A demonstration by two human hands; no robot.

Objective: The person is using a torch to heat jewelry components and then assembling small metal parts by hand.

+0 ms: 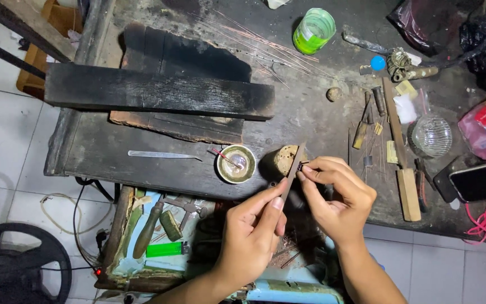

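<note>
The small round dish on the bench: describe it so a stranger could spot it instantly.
Start at the long charred wooden plank across the dark workbench. Just below its right end sits the dish, left of the hands. It alone is a shallow pale-rimmed bowl with a thin stick resting in it.

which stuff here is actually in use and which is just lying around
In use: left hand holding a thin flat file; right hand pinching a tiny dark piece against it.

Lying about: tweezers, small dish, green cup, green lighter, glass bowl, phone.
</note>
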